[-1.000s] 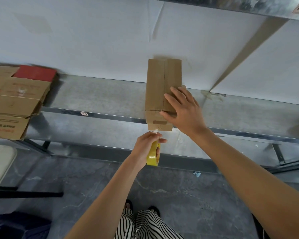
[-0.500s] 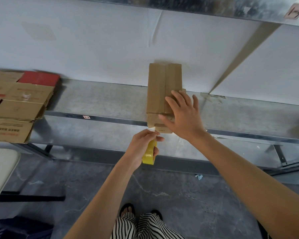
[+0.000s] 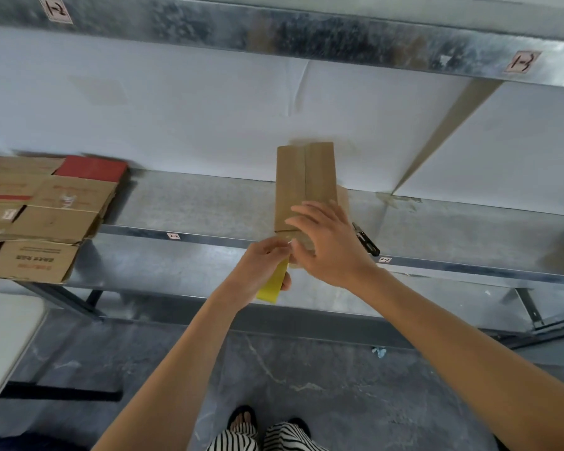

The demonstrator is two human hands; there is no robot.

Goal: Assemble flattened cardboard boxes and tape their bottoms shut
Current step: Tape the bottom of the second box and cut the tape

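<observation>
At the metal shelf [image 3: 192,203], we steady a narrow cardboard box [image 3: 303,183] with our right hand [image 3: 329,245], whose fingers are extended and laid across the box's near end, grasping nothing. Our left hand [image 3: 261,271], just below and beside the right, is curled round a yellow tape roll [image 3: 272,284] held at the box's near edge. The box lies on the shelf and reaches away from both hands to the white wall [image 3: 176,118] behind, with the seam between its closed flaps running lengthwise. A small black tool [image 3: 367,239] lies on the shelf just right of our right hand. Well to the left of our left hand sits a stack of flattened boxes [image 3: 46,216], one of them red.
</observation>
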